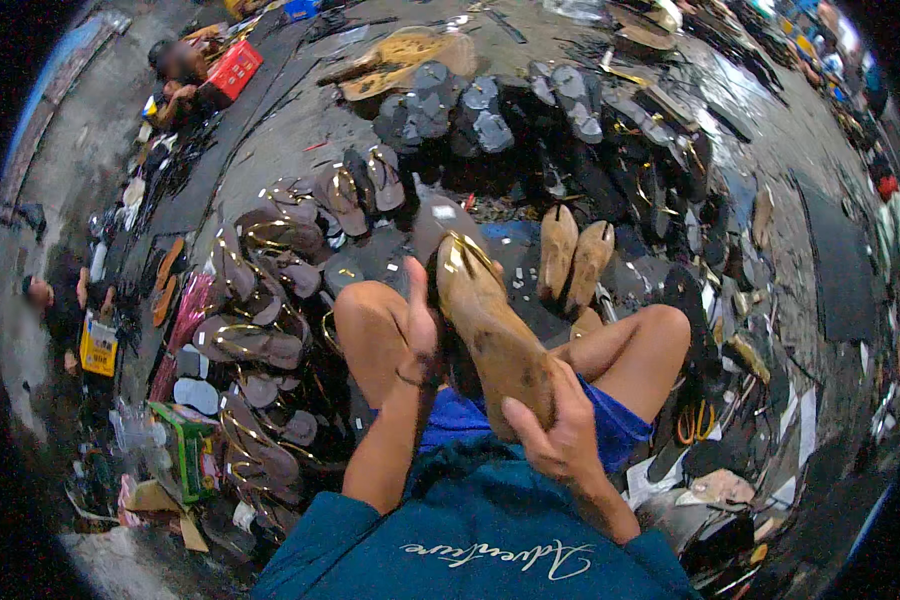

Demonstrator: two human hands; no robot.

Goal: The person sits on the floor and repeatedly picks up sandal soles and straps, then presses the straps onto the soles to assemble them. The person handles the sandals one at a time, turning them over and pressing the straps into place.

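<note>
Across my lap, my right hand (560, 425) wraps round the heel end of a worn, tan wooden shoe last (505, 350). Its toe end is under the gold strap (458, 255) of a brown flip-flop (442, 222), whose sole reaches past the last at the far end. Stretched out flat, my left hand (422, 315) is upright beside the flip-flop and holds nothing; whether it touches the side cannot be made out. Two more shoe lasts (558, 250) with dark slits at the toes stand beyond my right knee.
Many brown flip-flops (250, 340) with gold straps lie at my left. Grey soles (480, 125) are piled ahead. Orange-handled scissors (697, 422) lie among scraps at right. A green box (185, 455) stands at lower left. Other people (175, 75) sit at far left.
</note>
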